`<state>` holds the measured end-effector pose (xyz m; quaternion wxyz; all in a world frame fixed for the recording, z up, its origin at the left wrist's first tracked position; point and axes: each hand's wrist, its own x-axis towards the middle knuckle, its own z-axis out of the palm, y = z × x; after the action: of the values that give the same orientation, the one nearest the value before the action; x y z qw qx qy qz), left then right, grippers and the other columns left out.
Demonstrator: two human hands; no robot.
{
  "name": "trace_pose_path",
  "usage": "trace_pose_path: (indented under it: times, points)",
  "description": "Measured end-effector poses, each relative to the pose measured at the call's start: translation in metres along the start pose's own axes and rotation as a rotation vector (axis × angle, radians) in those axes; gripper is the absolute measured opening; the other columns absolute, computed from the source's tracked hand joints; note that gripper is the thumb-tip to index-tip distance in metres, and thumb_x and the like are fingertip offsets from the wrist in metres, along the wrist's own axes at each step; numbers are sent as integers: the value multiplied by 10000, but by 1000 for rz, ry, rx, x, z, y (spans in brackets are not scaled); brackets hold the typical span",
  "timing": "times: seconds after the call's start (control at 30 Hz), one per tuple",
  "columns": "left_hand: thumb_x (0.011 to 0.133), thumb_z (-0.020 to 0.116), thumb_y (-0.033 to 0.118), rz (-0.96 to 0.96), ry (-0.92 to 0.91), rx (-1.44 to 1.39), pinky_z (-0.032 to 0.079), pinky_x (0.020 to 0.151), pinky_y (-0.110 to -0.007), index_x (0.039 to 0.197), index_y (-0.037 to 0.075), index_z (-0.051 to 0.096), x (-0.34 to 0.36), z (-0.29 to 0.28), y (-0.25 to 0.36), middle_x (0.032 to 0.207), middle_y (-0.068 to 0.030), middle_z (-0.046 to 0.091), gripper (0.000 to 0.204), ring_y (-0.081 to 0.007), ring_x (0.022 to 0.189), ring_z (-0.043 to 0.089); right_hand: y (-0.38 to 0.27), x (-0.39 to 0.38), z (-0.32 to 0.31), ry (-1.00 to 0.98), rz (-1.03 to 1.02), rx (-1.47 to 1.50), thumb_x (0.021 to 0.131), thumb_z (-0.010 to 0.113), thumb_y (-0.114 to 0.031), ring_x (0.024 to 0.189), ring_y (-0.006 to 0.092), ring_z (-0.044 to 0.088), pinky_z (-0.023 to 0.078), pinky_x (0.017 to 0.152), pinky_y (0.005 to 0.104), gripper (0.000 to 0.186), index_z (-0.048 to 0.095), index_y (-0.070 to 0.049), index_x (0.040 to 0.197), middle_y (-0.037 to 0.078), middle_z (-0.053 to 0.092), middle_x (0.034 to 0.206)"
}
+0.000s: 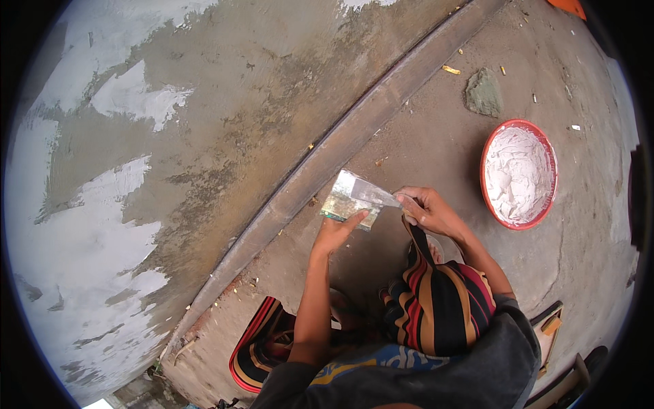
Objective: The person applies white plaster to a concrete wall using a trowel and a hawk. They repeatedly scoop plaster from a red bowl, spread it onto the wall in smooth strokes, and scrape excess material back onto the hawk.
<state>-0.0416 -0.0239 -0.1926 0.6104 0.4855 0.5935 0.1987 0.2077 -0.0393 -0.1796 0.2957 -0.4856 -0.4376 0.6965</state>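
Observation:
My left hand (334, 233) grips a thin, shiny rectangular plate (336, 204) by its lower edge, with the thumb across its face. My right hand (434, 215) is closed round the handle of a putty knife (373, 193). The knife's fan-shaped blade lies over the plate's right part, apparently touching it. Both tools are in front of my body, above the floor. To the right of my right hand stands a red basin (484, 178) holding whitish-pink putty (518, 176) with a rough, scooped surface. What the right fingers cover of the handle is hidden.
At the left rises a grey wall (225, 102) with white putty patches (109, 204). A raised ledge (327, 158) runs diagonally along its foot. A grey-green stone (484, 93) and small scraps lie on the concrete floor (436, 143). A framed wooden object (548, 330) is at lower right.

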Motion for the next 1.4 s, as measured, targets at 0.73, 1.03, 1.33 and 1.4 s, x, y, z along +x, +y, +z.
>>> trace_pose_path:
  times: [0.73,1.03,1.33,1.4]
  points:
    - [917,437,692,-198,108,-362,377,1086,-430,1481,-20,262,-9,14,20,1474,-183,375,925,-259,1277,481,-6,4,8,-114,104,170,1038,457,-352,423,49,371,301,394,216,348,592,-33,1016,-25,456,600]
    - [921,420,701,-220,9,-50,333,1103,-397,1418,-53,405,-17,20,23,1386,-226,493,904,-304,1317,444,-5,17,7,-56,7,181,1044,447,-290,464,43,399,314,424,226,311,598,-28,968,-33,456,589]
    - [1031,366,454,505,302,331,170,1186,-432,1552,61,107,-16,-7,67,1593,-250,87,702,-373,1477,134,-17,-12,1,892,-475,-350,929,546,-23,714,174,549,457,674,279,372,509,21,1296,102,568,851]
    - [1031,366,451,439,405,192,91,1195,-432,1540,25,-6,-7,11,48,1600,-227,-38,760,-364,1485,7,9,-2,10,710,-478,-475,906,563,-4,759,204,573,470,717,302,473,480,-8,1372,131,589,887]
